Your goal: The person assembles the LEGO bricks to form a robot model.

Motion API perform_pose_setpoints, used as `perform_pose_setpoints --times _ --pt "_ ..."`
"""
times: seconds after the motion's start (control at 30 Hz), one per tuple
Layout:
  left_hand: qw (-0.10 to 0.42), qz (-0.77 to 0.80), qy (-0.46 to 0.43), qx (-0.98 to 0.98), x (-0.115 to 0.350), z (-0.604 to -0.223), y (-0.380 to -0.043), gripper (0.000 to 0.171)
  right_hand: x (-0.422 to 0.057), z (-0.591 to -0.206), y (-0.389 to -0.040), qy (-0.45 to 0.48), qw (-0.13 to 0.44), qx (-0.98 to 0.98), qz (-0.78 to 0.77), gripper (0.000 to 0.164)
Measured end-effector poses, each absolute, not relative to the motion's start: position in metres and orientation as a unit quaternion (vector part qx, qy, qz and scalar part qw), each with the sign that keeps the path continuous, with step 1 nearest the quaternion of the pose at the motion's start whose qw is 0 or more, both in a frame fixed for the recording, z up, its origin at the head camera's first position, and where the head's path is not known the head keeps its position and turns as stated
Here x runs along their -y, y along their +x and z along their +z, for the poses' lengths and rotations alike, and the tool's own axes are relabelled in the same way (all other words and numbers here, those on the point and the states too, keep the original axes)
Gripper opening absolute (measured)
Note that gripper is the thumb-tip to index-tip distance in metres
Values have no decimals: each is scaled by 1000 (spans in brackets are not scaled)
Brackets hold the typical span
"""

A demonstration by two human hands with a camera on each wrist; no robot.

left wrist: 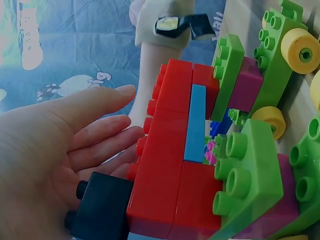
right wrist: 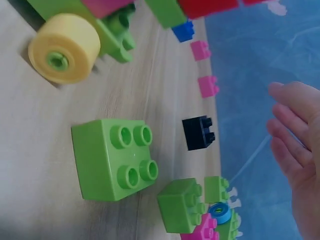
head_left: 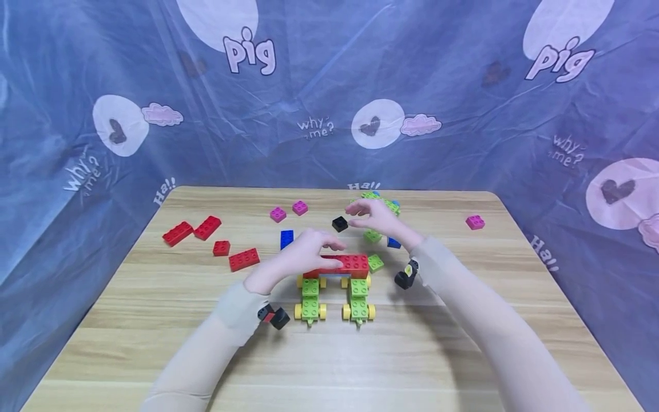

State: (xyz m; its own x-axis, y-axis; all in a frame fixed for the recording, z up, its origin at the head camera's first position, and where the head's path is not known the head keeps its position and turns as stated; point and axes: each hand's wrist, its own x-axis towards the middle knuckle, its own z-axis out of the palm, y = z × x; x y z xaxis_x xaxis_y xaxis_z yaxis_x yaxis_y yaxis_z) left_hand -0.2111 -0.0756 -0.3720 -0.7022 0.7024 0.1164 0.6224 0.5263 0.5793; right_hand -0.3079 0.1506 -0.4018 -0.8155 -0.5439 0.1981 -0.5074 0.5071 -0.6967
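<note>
Toy-brick assembly with two hands, wooden table

Item 1: red beam (head_left: 355, 263) of studded bricks, centre of the head frame, borne on two green wheeled bases (head_left: 310, 309) with yellow wheels (head_left: 371, 312).

Item 2: left hand (head_left: 304, 252), over the beam's left end. Fingers relaxed, thumb apart from them; nothing clamped. In the left wrist frame a black brick (left wrist: 102, 205) lies between palm and beam, lower left, against the beam's studded side.

Item 3: right hand (head_left: 378, 217), right of centre, upper half. Thumb and fingers apart, holding nothing, just beside a loose black brick (head_left: 340, 224).

Item 4: light green brick (head_left: 375, 262), just right of the beam; another green brick (head_left: 372, 235) below the right hand.

Item 5: green-and-blue cluster (head_left: 393, 205), partly hidden behind the right hand.

Item 6: four red bricks (head_left: 244, 260), left of centre; blue brick (head_left: 286, 238), beyond the left hand; two magenta bricks (head_left: 278, 214), upper centre; single magenta brick (head_left: 475, 222), far right.

Support: wooden table (head_left: 437, 366); blue printed cloth (head_left: 319, 68) behind.
</note>
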Motion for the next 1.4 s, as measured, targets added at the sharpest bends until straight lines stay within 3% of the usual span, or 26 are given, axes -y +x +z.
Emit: perform_pose_setpoints --times 1.03,1.4 --pt "90 267 373 -884 71 -377 -212 35 -134 -434 -348 -320 121 -894 -290 59" --pt "76 261 377 -885 72 -377 -211 34 -127 -437 -351 -329 141 -894 -269 53"
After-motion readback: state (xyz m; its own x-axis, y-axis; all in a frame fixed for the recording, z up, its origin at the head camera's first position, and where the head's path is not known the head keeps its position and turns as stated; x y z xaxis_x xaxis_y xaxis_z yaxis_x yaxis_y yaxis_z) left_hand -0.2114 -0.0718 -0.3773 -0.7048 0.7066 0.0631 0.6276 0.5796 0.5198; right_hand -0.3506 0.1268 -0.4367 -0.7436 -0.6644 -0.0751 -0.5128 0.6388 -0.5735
